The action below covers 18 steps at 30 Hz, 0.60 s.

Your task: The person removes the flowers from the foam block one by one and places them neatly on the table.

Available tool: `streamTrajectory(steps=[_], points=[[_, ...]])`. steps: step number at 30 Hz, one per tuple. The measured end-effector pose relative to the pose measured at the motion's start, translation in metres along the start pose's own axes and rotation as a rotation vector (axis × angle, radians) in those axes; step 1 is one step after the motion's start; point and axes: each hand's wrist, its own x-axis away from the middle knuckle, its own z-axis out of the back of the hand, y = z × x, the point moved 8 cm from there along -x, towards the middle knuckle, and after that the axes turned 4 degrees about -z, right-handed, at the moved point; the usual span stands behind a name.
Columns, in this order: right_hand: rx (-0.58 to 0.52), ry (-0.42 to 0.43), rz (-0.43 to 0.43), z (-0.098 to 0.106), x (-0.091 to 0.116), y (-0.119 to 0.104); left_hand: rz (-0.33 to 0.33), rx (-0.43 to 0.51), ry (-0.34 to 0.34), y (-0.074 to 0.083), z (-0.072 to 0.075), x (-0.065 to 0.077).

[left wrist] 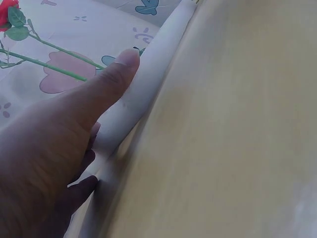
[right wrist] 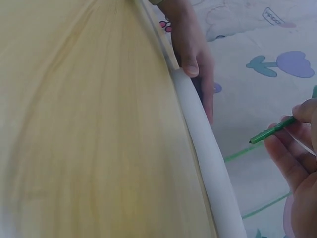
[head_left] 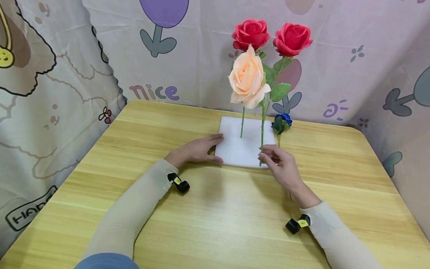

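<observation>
My right hand (head_left: 280,164) pinches the green stem of a peach rose (head_left: 248,78) low down, between thumb and fingers. In the right wrist view the bare lower end of that stem (right wrist: 260,136) pokes out past the fingertips, apart from the foam. A white foam board (head_left: 231,149) lies flat on the table under the flower. Two red roses, one on the left (head_left: 251,34) and one on the right (head_left: 292,39), stand upright behind the peach one, stems in the board. My left hand (head_left: 198,148) rests at the board's left edge, fingers and thumb extended and spread.
A blue rose (head_left: 283,120) lies on the table just right of the board. The wooden table (head_left: 208,224) reaches back to a printed cloth backdrop (head_left: 208,67). Black wrist cameras sit on the left sleeve (head_left: 129,209) and right sleeve (head_left: 339,235).
</observation>
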Motion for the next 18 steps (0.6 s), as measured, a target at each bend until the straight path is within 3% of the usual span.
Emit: streamTrajectory(steps=[13, 18], points=[[-0.024, 0.042, -0.040, 0.020, 0.011, 0.011, 0.004, 0.013, 0.001, 0.000, 0.001, 0.001], [0.012, 0.028, -0.064, 0.024, 0.017, 0.032, 0.007, 0.010, -0.002, -0.001, -0.001, 0.001]])
